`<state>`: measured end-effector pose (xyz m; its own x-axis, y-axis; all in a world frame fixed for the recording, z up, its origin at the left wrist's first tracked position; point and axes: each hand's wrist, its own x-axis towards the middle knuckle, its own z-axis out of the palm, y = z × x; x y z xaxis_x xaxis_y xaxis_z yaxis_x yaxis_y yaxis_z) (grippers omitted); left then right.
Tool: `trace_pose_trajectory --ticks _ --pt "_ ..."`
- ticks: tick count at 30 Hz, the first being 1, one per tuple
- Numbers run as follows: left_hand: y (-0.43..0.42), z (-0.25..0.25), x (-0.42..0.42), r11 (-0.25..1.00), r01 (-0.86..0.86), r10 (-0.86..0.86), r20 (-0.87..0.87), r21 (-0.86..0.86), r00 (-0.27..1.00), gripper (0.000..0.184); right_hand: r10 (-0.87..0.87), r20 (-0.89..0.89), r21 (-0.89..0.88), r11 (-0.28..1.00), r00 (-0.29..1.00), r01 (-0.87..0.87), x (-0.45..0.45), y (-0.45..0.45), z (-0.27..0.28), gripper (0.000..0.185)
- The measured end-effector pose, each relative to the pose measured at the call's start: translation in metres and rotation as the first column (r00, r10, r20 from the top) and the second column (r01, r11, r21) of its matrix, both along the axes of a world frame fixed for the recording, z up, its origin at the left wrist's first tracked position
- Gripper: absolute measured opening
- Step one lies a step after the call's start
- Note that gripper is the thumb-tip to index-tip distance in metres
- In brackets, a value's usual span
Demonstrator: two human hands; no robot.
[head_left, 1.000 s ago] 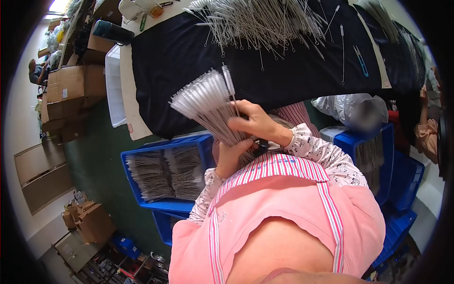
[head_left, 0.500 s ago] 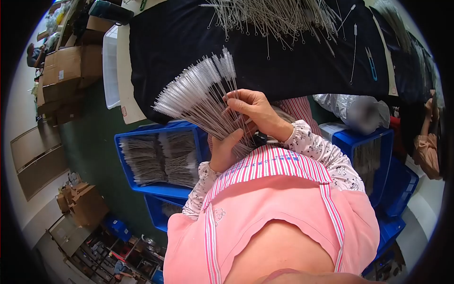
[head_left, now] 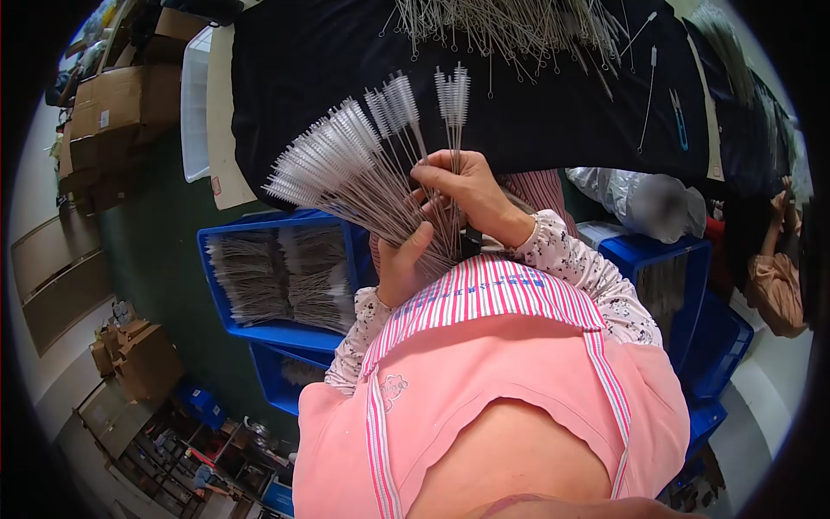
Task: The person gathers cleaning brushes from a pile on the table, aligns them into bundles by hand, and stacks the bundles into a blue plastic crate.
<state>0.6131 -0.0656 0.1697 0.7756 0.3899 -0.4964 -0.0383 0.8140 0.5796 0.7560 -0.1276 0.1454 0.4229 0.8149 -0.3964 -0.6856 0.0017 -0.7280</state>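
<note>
A fanned bundle of straw brushes [head_left: 337, 160], with white bristle heads and thin wire stems, lies in my left hand [head_left: 402, 266], which is closed around the lower stems. My right hand [head_left: 471, 192] is over the bundle's right side, its thumb and fingers pinched on the stems of a few brushes. A small group of brushes [head_left: 453, 95] stands apart from the main fan, upright above my right fingers. The lower stem ends are partly hidden by my hands and the striped apron [head_left: 467, 298].
Many brushes [head_left: 510, 30] lie piled on the black cloth [head_left: 328, 65], with blue-handled snips [head_left: 679, 119] to the right. A blue crate [head_left: 212, 285] of brushes stands at left. Another blue crate [head_left: 702, 251] is at right, near another person's arm [head_left: 772, 229].
Several brushes on the bundle's right have separated from the fan, leaving a gap. My right hand has shifted slightly right, and the fan has spread wider.
</note>
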Motion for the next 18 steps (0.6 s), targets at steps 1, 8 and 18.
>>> trace_pose_trajectory --ticks 1,8,18 --pt "-0.001 -0.003 -0.001 0.999 -0.03 0.031 -0.021 0.012 0.999 0.054 -0.007 -0.044 -0.019 1.0 0.999 0.006 0.0 -0.001 0.003 0.026" --pt "-0.001 -0.005 0.004 0.997 0.026 -0.022 -0.058 0.07 0.998 0.045 -0.004 0.021 0.017 1.0 1.0 0.004 -0.002 -0.002 -0.001 0.024" --pt "0.004 -0.031 0.002 0.922 0.152 -0.09 -0.186 0.356 0.978 0.034 -0.042 0.142 -0.067 0.996 0.989 0.052 -0.007 -0.012 0.001 0.033"
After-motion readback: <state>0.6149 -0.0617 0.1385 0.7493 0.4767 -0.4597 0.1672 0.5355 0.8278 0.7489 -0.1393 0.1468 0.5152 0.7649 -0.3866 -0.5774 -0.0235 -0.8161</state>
